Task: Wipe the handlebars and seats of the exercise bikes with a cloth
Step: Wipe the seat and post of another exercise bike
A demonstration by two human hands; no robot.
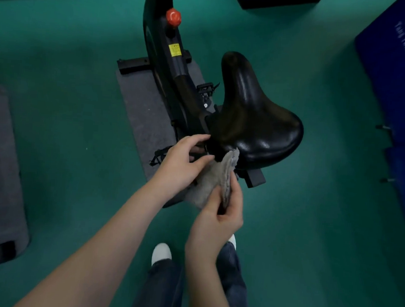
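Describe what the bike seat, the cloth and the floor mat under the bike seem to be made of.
Seat: black, smooth, glossy, probably vinyl or synthetic leather; light glints on it.
Cloth: grey, fluffy pile, likely microfibre or terry.
Mat: grey, matte, fuzzy-looking, perhaps felt or carpet.

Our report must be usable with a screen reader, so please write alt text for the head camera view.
From above, a person's right hand pinches a grey cloth at the wide end of the black seat of an exercise bike, while the left hand lays its fingers on the cloth. The bike stands on a grey mat on a green floor.
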